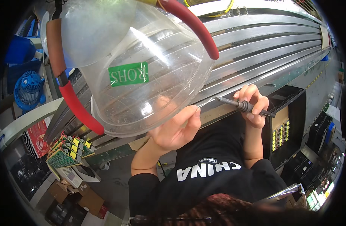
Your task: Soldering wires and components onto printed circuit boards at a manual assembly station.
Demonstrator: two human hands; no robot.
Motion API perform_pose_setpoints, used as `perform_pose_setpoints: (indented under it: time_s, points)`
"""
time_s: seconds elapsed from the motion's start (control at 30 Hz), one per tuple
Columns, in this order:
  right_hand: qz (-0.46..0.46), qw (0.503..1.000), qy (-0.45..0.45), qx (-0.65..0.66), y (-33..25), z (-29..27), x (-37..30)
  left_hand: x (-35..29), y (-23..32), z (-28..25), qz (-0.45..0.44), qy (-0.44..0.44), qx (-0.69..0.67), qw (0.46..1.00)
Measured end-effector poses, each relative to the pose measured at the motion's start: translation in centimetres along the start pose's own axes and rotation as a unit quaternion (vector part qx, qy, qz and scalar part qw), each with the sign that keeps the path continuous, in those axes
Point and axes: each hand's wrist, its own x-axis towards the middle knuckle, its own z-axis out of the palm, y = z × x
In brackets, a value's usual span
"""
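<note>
My right hand [253, 105] closes around the dark handle of a soldering iron [237, 103], whose tip points left. My left hand [175, 130] is pinched, with a thin silvery wire that looks like solder [207, 102] running from its fingertips toward the iron's tip. Part of that hand and wrist shows through the rim of a clear plastic hood [161, 75], a funnel-like cover with a green label [128, 74]. Whatever lies under the iron's tip is too small to make out.
Long metal rails [263, 41] run along the bench behind the hands. Red-sleeved curved pieces [80, 109] flank the hood. At left are a blue fan [30, 88] and green circuit boards [65, 150]. A black rack [288, 120] with yellow parts stands right, cardboard boxes [88, 199] lower left.
</note>
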Motion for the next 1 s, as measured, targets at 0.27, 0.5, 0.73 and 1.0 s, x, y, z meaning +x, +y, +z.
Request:
perform_pose_setpoints:
  time_s: [0.27,0.5,0.73,1.0]
  points:
    - [-0.009,1.0,0.002,-0.003,0.0,0.0,0.1,0.2,0.1,0.3,0.002,0.027,-0.012,1.0]
    - [-0.021,0.995,0.091,-0.038,-0.2,2.2,-0.7,-0.9,-0.4,1.1,0.049,-0.056,-0.052,0.996]
    - [-0.103,0.913,0.118,-0.376,-0.7,6.5,-1.3,-4.6,4.4,5.5,-0.179,-0.133,-0.274,0.936]
    - [-0.131,0.856,0.082,-0.493,-0.4,6.8,-4.9,-6.6,6.9,7.0,-0.43,-0.1,-0.477,0.76]
